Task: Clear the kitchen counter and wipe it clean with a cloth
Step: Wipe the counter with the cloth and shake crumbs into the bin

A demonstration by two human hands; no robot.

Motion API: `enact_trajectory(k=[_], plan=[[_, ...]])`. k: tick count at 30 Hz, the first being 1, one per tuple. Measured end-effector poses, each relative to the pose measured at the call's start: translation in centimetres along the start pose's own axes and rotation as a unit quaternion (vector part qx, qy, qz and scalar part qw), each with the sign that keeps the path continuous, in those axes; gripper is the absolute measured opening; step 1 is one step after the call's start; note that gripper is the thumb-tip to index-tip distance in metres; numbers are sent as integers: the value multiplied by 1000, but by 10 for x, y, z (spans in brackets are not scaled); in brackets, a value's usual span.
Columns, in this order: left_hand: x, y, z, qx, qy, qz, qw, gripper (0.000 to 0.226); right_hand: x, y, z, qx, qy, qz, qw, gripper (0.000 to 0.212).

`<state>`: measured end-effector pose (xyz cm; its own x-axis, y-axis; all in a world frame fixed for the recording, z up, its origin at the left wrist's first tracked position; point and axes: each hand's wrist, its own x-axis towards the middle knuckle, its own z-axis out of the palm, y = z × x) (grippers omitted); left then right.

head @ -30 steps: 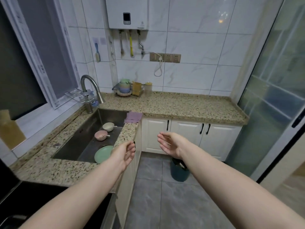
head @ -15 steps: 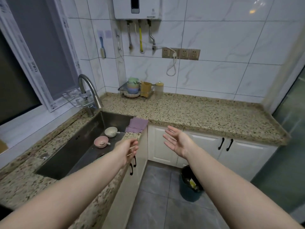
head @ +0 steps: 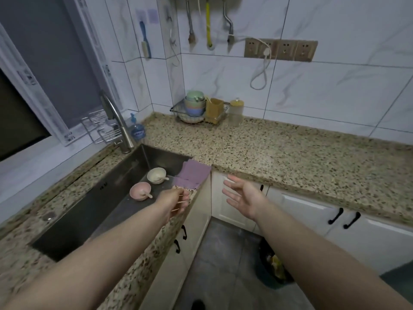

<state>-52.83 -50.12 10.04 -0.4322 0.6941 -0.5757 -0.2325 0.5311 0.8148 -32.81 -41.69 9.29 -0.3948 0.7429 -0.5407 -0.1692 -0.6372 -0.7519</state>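
A purple cloth (head: pixel 192 175) lies folded on the speckled granite counter (head: pixel 279 157), at the sink's right corner, and hangs slightly over the edge. My left hand (head: pixel 176 201) hovers just below the cloth over the narrow counter strip, fingers curled around thin pale sticks, perhaps chopsticks. My right hand (head: pixel 242 198) is open, palm facing left, in front of the white cabinets and right of the cloth. In the steel sink (head: pixel 93 209) sit a cream bowl (head: pixel 156 175) and a pink bowl (head: pixel 140 191), each with a spoon.
A wire rack (head: pixel 178 111) with stacked bowls, a yellow holder (head: pixel 214 108) and a jar (head: pixel 237 111) stand at the back wall. Faucet (head: pixel 116 121) and blue soap bottle (head: pixel 136 130) are behind the sink. A dark bin (head: pixel 274 265) is on the floor.
The view has moved closer to the counter corner and tilted down. Both hands have advanced toward the purple cloth. The green plate in the sink is now hidden behind my left arm.
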Motion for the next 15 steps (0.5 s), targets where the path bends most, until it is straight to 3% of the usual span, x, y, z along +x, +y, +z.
enact_trajectory(k=[5, 9, 12, 15], plan=[[88, 11, 20, 38, 9, -16, 999, 20, 60, -22, -9, 43, 41, 53, 997, 28], [164, 27, 45, 138, -12, 47, 989, 4, 116, -45, -7, 60, 109, 101, 987, 26], [213, 32, 60, 233, -16, 92, 968, 24, 153, -57, -9, 54, 141, 127, 980, 26], [256, 30, 71, 400, -16, 136, 906, 52, 179, -64, -13, 68, 135, 128, 980, 26]])
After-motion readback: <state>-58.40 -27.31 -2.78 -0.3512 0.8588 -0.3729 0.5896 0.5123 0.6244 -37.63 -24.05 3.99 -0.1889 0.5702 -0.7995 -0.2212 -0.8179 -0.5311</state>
